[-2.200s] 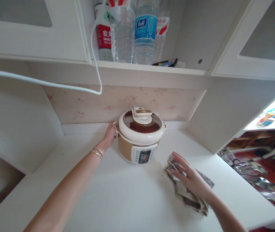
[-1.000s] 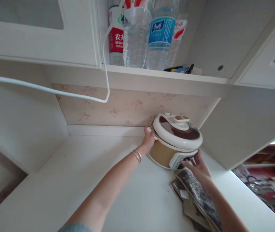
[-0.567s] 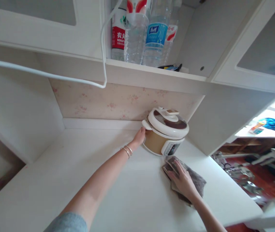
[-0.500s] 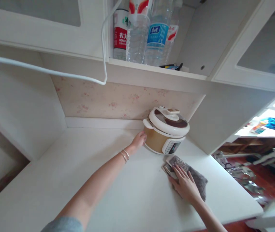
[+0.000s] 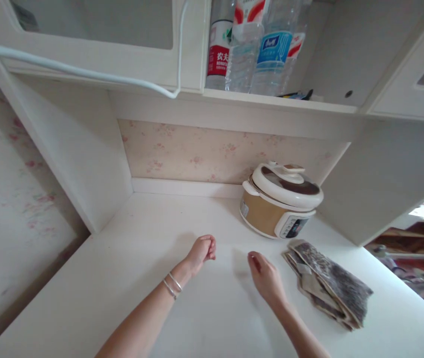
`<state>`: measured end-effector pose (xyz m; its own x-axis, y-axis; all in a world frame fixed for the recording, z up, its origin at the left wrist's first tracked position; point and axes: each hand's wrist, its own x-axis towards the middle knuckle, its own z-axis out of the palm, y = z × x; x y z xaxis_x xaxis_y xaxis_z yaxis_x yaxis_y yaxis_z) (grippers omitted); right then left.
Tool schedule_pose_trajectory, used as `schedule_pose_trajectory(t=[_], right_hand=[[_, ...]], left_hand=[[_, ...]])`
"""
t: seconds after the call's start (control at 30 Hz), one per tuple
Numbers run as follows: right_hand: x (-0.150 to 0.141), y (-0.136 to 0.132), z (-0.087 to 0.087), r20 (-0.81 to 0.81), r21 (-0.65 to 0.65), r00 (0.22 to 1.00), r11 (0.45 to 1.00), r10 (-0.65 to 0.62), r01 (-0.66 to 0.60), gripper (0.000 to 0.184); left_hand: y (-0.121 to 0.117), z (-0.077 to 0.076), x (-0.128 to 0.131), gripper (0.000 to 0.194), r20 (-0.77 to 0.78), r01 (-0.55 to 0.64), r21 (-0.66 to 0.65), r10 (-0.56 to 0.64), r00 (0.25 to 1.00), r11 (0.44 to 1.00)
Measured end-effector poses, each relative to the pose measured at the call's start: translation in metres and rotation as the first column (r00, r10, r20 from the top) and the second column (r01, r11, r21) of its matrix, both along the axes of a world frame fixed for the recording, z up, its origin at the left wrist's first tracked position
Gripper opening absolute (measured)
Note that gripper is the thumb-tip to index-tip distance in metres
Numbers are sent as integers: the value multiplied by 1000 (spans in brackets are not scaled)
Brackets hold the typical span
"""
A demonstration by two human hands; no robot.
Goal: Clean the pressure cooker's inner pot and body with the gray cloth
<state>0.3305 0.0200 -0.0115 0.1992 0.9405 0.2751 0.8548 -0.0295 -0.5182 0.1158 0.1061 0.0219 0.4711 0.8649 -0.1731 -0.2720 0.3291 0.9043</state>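
Observation:
My left hand [image 5: 202, 253], with two bangles at its wrist, is curled into a loose fist above the white countertop [image 5: 152, 219]; nothing shows in it. Across a small gap, my right hand [image 5: 266, 278] also has its fingers curled in, and I see nothing held there. Behind and to the right stands an electric pressure cooker [image 5: 277, 201] with a gold body, white lid rim and front control panel. A folded grey-brown patterned cloth [image 5: 331, 286] lies flat on the counter, just right of my right hand and in front of the cooker. Neither hand touches cooker or cloth.
Overhead, an open cabinet shelf [image 5: 279, 100] holds several plastic bottles [image 5: 273, 54]. A white cable [image 5: 96, 68] hangs in front of the cabinet at upper left. Side panels [image 5: 73, 144] bound the counter. Clutter [image 5: 416, 278] is visible beyond its right edge.
My left hand has come away from the cooker's side toward me. My right hand has let go of the cloth and moved left. The view has shifted left.

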Motion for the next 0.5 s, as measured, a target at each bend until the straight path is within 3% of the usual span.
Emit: schedule_pose_trajectory(t=[0.1,0.2,0.33,0.5], right_hand=[[-66,23,-2,-119,-68,991,995,58,-66,34],[-108,50,-3,-228,-104,970,988,86,-112,30],[-132,78,-4,-349,-142,937,988,12,-66,34],[-143,93,-3,-371,-173,928,984,-26,-42,38]], left_hand=[[3,-15,-8,4,-29,33,13,-32,999,999],[9,-29,-12,3,-20,15,-11,-16,1000,1000],[22,-38,-14,10,103,-72,-112,83,991,991],[37,-35,-22,12,93,-114,-149,129,987,982]])
